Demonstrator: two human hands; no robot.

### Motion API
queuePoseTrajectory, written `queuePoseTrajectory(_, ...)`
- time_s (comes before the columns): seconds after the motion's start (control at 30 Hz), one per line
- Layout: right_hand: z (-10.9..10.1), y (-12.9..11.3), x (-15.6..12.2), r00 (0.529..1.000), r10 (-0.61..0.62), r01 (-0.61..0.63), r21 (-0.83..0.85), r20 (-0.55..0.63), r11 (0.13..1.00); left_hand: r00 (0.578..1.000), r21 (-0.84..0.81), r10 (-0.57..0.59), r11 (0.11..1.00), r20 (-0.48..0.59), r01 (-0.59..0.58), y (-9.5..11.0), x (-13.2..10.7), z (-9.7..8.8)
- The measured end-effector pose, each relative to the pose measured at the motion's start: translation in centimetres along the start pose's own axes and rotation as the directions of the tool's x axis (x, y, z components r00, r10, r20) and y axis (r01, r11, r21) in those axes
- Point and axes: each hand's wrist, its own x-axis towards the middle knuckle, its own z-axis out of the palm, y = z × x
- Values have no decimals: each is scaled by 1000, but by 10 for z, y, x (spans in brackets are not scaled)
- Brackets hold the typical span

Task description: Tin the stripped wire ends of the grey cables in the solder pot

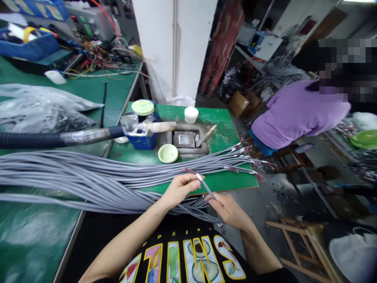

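My right hand (225, 210) is closed around a grey cable (208, 188), which points up and to the left in front of my chest. At its end are a white band (199, 177) and reddish-brown wires (190, 171). My left hand (182, 188) pinches the cable end beside the white band, thumb and fingers together. Beyond my hands, a thick bundle of grey cables (118, 173) runs across the bench from the left. Its stripped wire ends (259, 177) fan out near the right edge. More cables hang below my hands.
Past the bundle sit a square metal pot (185, 139), a wooden-handled scraper (206, 135), a pale green dish (168, 153) and a white tub (191, 114). A taped hose (79, 137) rests by a blue box (143, 141). A person in purple (297, 114) is at the right.
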Motion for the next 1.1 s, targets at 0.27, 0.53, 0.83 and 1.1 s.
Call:
queuePoseTrajectory(0.27, 21, -8, 18, 978, 18, -6, 60, -207, 998, 993, -226, -114, 968, 7, 113, -5, -5, 16)
queuePoseTrajectory(0.53, 29, 3, 40, 991, 131, -74, 702, -29, 708, 988, -291, -49, 957, -144, 5, -6, -3, 9)
queuePoseTrajectory(0.83, 31, 3, 47, 990, 132, -123, 758, 49, 641, 925, -427, -21, 891, -379, -154, -5, 0, -1)
queuePoseTrajectory(1.1, 10, -13, 58, 996, -34, 43, 123, -81, 991, 959, -566, -152, 824, -239, -10, -10, 1, 11)
